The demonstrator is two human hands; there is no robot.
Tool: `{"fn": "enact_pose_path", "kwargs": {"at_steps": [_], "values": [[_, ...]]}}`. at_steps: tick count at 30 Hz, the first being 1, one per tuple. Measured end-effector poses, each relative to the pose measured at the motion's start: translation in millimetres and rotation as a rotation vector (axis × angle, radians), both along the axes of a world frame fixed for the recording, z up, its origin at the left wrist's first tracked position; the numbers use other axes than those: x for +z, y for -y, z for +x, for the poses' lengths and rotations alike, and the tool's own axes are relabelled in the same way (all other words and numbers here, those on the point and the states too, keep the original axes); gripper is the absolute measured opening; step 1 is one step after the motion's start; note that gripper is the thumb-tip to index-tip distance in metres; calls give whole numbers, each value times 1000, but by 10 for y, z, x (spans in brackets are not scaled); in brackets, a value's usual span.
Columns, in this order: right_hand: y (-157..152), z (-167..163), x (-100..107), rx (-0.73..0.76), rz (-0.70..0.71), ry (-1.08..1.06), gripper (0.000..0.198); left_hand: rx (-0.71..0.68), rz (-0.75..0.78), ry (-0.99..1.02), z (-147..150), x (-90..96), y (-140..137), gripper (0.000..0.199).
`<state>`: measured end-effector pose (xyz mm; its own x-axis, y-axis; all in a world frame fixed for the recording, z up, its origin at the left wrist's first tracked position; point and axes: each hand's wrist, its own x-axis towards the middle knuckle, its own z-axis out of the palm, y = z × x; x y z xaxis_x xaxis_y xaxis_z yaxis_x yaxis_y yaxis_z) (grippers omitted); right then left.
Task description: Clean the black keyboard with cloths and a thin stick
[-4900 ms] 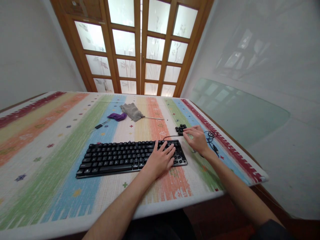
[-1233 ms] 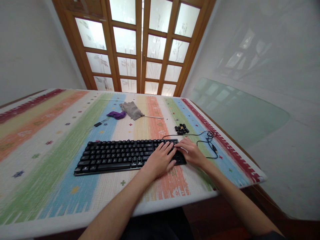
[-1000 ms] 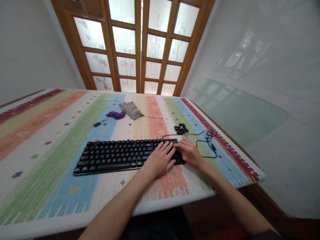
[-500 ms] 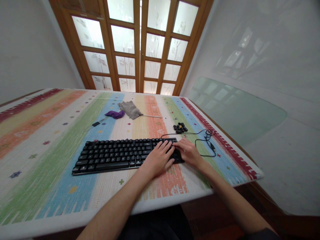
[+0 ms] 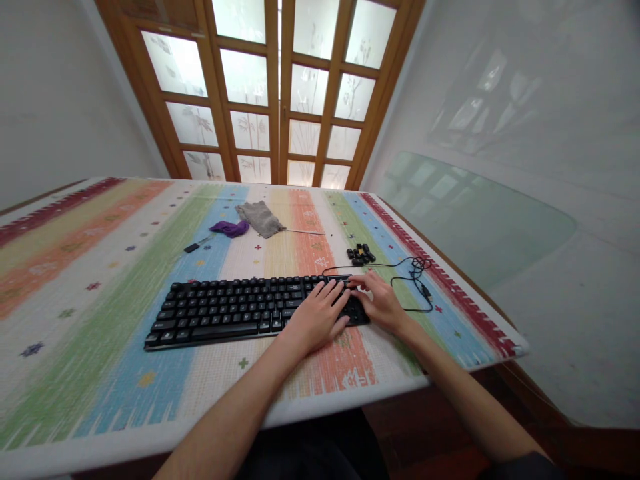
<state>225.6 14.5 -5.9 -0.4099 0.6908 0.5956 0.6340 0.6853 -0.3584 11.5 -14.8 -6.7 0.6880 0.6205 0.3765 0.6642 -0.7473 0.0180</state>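
Note:
A black keyboard lies on the patterned tablecloth in front of me. My left hand rests over its right part, fingers stretched out and palm down. At the keyboard's right end, over the number pad, is my right hand. Its thumb and forefinger are apart, and I see nothing between them. The two hands' fingertips are close together and cover part of the keys. Just beyond the right hand lies a small pile of loose black keycaps, with one yellow piece among them.
The keyboard's black cable lies coiled at the right, ending in a USB plug. Farther back are a grey knitted piece, purple yarn and a small black tag. A wall stands beyond the table's right edge.
The right hand's thumb and forefinger, earlier close together at the keys, have parted, and the hand has lifted slightly. The left hand stays in place.

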Motion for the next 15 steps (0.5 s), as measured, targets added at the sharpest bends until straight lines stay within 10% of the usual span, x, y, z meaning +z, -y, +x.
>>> {"fn": "enact_pose_path", "kwargs": {"at_steps": [15], "values": [[22,1,43,-15,-31,-27,19,-6,-10,-8,-6,7,0,52]]}}
